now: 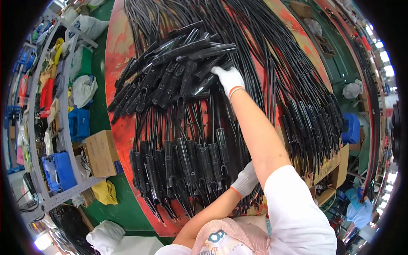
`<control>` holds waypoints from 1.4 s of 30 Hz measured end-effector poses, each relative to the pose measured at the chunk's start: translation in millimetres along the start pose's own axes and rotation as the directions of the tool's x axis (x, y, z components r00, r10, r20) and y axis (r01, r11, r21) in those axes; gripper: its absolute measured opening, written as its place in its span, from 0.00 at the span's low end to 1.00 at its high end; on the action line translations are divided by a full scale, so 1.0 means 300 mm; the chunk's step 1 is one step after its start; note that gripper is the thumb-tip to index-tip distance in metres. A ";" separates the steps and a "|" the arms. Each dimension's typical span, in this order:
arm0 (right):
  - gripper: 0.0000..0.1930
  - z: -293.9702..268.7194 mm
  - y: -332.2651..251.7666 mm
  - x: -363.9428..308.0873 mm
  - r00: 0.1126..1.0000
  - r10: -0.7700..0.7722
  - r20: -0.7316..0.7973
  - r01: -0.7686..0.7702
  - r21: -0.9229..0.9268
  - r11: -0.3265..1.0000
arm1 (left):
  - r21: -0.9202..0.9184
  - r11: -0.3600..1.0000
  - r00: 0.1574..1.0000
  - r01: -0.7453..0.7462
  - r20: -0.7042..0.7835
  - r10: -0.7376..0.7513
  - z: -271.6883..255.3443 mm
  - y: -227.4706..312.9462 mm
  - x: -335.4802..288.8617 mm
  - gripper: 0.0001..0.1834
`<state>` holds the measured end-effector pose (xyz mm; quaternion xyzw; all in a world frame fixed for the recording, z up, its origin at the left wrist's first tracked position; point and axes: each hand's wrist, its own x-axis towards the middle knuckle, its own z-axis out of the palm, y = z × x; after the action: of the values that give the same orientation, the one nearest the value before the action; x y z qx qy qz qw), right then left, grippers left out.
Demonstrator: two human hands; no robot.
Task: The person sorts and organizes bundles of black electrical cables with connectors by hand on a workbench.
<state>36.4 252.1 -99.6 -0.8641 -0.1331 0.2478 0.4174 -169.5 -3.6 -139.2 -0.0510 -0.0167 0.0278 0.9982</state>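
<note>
Both my hands wear white knitted gloves with orange cuffs. My right hand (230,79) reaches far forward to a heap of black plastic tubular housings (170,78), its fingers closed round one at the heap's right edge. My left hand (247,178) is low, near the right end of a row of black housings (187,165) with cables attached; its fingers are hidden behind my right upper arm. The heaped housings are long, glossy and piled crosswise over the cables. Long black cables (255,55) run away from me across the red-stained table (121,46).
Another row of cabled housings (312,127) lies at the right, by an open cardboard box (340,168). Left of the table are a grey metal rack (66,110), a brown carton (101,153), blue bins (59,171) and a yellow bag (104,192) on the green floor.
</note>
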 end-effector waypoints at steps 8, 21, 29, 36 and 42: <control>0.14 -0.267 -0.164 -0.225 0.899 -0.431 0.075 0.311 0.585 0.749 | 0.473 0.817 0.777 0.329 -0.628 0.050 0.292 0.111 0.003 0.32; 0.11 -0.325 0.083 -0.156 0.045 -0.622 0.781 0.928 -0.264 -0.264 | 0.422 0.861 0.806 0.282 -0.592 0.026 0.396 0.113 0.036 0.16; 0.23 -0.849 0.078 -0.849 0.950 -0.211 -0.231 0.312 0.632 0.710 | 0.443 0.806 0.822 0.393 -0.562 -0.092 0.366 0.143 0.086 0.12; 0.21 -1.065 0.432 -1.346 0.955 0.185 -0.231 0.025 0.686 0.728 | 0.527 0.754 0.854 0.391 -0.513 -0.085 0.401 0.077 0.244 0.15; 0.31 -1.065 0.488 -1.656 0.911 0.406 -0.072 -0.409 -0.035 0.912 | 0.592 0.676 0.846 0.439 -0.526 -0.089 0.440 0.074 0.284 0.15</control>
<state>-206.1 -264.4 111.6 -0.8901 0.0570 0.2987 0.3394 -90.5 36.6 -7.7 0.3243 0.2217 -0.1298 0.9104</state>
